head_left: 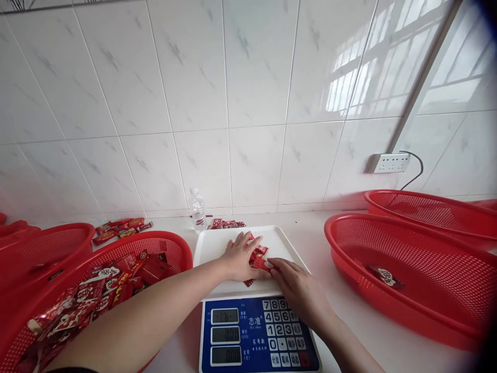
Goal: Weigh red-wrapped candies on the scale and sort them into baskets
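A small pile of red snack packets lies on the white tray of a digital scale. My left hand rests over the pile from the left, its fingers spread and its thumb reaching under the near packets. From the right, my right hand has its fingers closed at the end of a red packet on the near side of the pile; its thumb is hidden. The blue keypad panel of the scale sits in front, with three small displays, partly behind my right wrist.
At left, a red basket holds many red packets; another red basket stands behind it. A red basket at right holds one packet. A plastic bottle and loose packets stand near the tiled wall.
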`<state>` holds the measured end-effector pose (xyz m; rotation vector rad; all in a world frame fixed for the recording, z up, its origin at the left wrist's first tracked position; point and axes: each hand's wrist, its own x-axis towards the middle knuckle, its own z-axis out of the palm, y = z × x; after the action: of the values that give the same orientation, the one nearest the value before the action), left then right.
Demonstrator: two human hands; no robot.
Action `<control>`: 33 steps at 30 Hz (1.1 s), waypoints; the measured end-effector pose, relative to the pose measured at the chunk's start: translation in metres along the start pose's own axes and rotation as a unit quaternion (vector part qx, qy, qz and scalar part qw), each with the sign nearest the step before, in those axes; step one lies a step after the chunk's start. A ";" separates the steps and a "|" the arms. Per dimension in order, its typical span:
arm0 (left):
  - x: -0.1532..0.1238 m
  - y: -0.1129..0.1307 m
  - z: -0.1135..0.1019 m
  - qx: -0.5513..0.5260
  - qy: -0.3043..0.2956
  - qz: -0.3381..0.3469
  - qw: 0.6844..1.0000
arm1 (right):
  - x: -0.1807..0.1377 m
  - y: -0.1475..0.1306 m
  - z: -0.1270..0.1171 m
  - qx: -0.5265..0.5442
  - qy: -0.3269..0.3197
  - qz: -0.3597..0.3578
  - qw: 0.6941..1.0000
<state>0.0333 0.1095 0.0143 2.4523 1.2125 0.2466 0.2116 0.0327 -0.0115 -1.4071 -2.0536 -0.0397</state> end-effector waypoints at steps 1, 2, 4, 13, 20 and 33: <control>0.003 0.003 0.000 0.013 -0.002 0.025 1.000 | 0.000 0.000 0.000 -0.002 0.005 -0.003 1.000; 0.006 0.005 0.000 0.025 0.003 0.048 0.999 | 0.000 0.000 0.001 -0.004 0.009 -0.004 1.000; 0.009 0.010 0.001 0.053 0.029 0.074 0.995 | 0.000 0.000 0.001 -0.004 0.016 -0.003 1.000; 0.004 0.012 0.000 0.022 0.074 0.028 0.997 | -0.001 0.002 0.004 0.018 0.035 0.035 0.999; -0.007 -0.006 -0.018 -0.087 0.109 -0.024 0.990 | -0.002 0.002 0.005 0.000 0.040 0.054 0.998; -0.124 -0.078 -0.088 -0.451 0.348 -0.241 0.786 | -0.006 0.026 0.024 0.002 0.001 0.106 0.994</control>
<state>-0.1276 0.0773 0.0632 1.1634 1.4532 1.3073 0.2234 0.0473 -0.0416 -1.6138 -1.8899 0.0518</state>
